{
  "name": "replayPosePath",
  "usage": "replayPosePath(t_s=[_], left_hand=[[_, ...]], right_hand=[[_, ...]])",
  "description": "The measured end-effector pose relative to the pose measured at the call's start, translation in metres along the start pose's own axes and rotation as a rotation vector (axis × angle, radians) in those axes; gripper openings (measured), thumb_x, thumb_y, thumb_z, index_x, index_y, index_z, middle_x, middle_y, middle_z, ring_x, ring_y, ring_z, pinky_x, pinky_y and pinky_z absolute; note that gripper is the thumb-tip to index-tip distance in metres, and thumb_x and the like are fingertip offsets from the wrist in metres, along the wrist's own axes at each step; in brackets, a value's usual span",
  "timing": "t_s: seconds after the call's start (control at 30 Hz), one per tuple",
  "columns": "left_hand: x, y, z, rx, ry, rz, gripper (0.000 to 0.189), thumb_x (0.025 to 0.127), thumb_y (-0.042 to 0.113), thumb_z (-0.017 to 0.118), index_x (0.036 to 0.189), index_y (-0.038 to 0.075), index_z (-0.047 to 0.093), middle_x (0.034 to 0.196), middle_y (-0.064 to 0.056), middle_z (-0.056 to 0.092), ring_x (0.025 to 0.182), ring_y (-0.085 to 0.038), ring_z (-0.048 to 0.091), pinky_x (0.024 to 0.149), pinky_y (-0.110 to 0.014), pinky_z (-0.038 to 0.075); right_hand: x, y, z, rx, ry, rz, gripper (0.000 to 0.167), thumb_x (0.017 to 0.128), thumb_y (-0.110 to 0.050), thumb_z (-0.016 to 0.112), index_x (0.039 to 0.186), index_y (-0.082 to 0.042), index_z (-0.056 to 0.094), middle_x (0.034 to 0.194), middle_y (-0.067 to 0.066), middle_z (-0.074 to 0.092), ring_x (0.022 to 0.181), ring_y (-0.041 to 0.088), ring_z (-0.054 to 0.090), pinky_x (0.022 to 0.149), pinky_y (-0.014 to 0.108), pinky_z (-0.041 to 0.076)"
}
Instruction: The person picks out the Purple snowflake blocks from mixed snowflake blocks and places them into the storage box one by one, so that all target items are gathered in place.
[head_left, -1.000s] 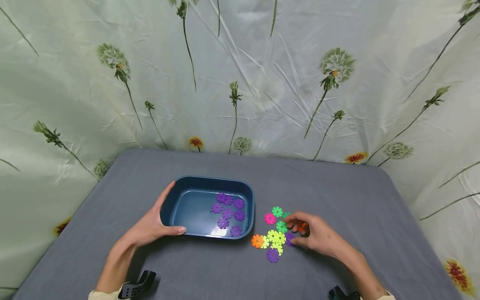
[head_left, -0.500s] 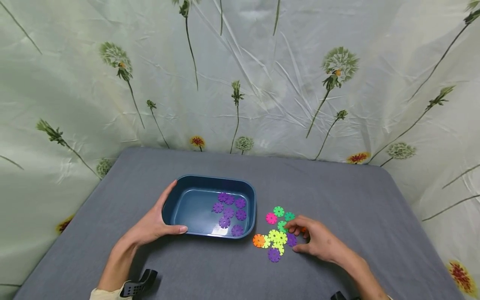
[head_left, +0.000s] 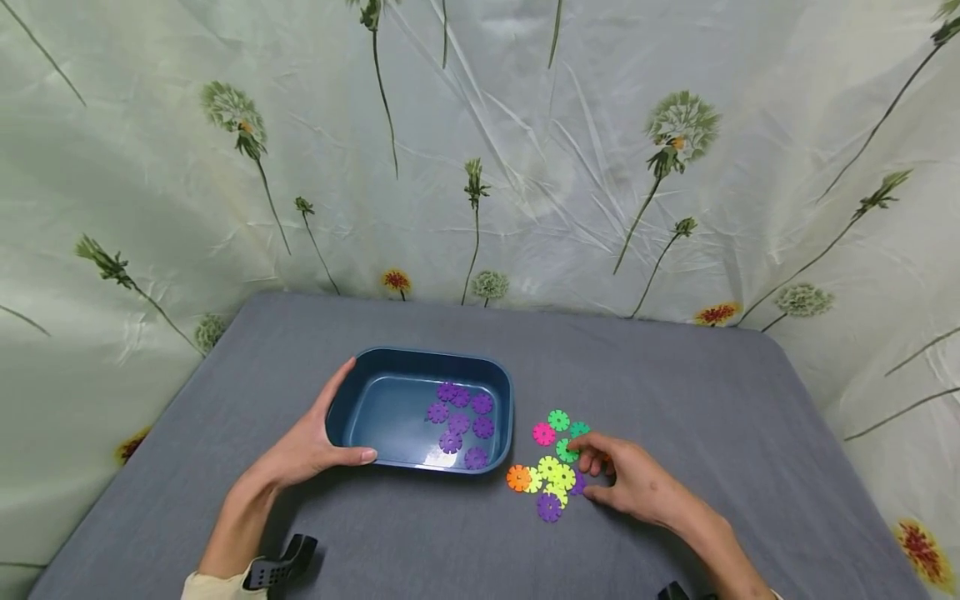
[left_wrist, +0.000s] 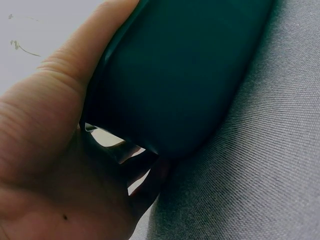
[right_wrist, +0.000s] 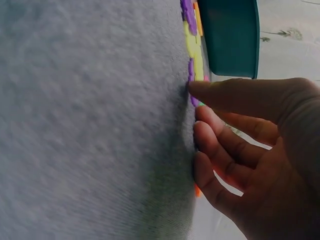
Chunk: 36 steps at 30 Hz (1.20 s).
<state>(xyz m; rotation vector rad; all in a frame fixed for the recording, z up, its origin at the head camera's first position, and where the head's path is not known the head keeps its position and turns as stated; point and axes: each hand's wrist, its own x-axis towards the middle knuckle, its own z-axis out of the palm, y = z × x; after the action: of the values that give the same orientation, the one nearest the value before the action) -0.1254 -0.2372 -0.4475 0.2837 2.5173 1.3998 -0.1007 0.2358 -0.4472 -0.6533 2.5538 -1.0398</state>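
My left hand (head_left: pixel 303 450) grips the left end of a blue rectangular plastic basin (head_left: pixel 420 462), thumb along the near side and fingers round the far corner. Several purple snowflake discs (head_left: pixel 450 442) lie in its right half. My right hand (head_left: pixel 633 479) is low over a loose cluster of discs right of the basin, fingers bent and thumb apart from the index finger. Its thumb tip is at the edge of a purple disc (right_wrist: pixel 192 70), which it partly covers in the head view. The index fingertip overlaps a green disc (head_left: pixel 566 451).
Around the right hand lie yellow discs (head_left: pixel 558 475), an orange disc (head_left: pixel 518 477), a pink disc (head_left: pixel 543 433), another purple disc (head_left: pixel 549 507) and more green ones. A grey cloth (head_left: pixel 420 542) covers the table. A flower-patterned curtain (head_left: pixel 555 167) hangs behind it.
The right hand stays by the cluster; its thumb and fingers shift slightly over the purple and green discs. The left hand and the basin keep their place.
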Motion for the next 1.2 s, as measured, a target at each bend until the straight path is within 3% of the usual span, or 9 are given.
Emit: replayPosePath(t_s=[0.37,0.87,1.2], left_hand=[[0.0004,-0.0015,-0.0003,0.0,0.0,0.009,0.132,0.076,0.025,0.092,0.167,0.039,-0.002,0.174,-0.024,0.002,0.153,-0.058,0.016,0.109,-0.084,0.024],[0.0028,-0.0002,-0.0009,-0.013,0.0,0.008,0.132,0.076,0.024,0.092,0.167,0.038,-0.002,0.174,-0.023,0.002,0.153,-0.056,0.016,0.11,-0.083,0.023],[0.0009,-0.0006,-0.0001,-0.027,-0.001,0.028,0.133,0.074,0.023,0.093,0.168,0.036,0.0,0.174,-0.024,0.005,0.153,-0.056,0.017,0.111,-0.082,0.022]], right_hand=[[0.0011,-0.0039,0.0048,-0.021,0.014,-0.035,0.055,0.078,-0.014,0.092,0.127,-0.011,0.066,0.101,-0.005,0.063,0.089,0.004,0.055,0.075,0.024,0.051],[0.0063,-0.0077,0.0044,-0.033,0.026,-0.003,0.062,0.082,0.002,0.083,0.138,0.002,0.057,0.106,-0.001,0.065,0.093,0.006,0.058,0.078,0.025,0.053],[0.0034,-0.0076,-0.0006,-0.056,0.074,0.006,0.065,0.078,0.007,0.08,0.138,0.004,0.055,0.106,0.001,0.067,0.096,0.011,0.063,0.085,0.03,0.056]])
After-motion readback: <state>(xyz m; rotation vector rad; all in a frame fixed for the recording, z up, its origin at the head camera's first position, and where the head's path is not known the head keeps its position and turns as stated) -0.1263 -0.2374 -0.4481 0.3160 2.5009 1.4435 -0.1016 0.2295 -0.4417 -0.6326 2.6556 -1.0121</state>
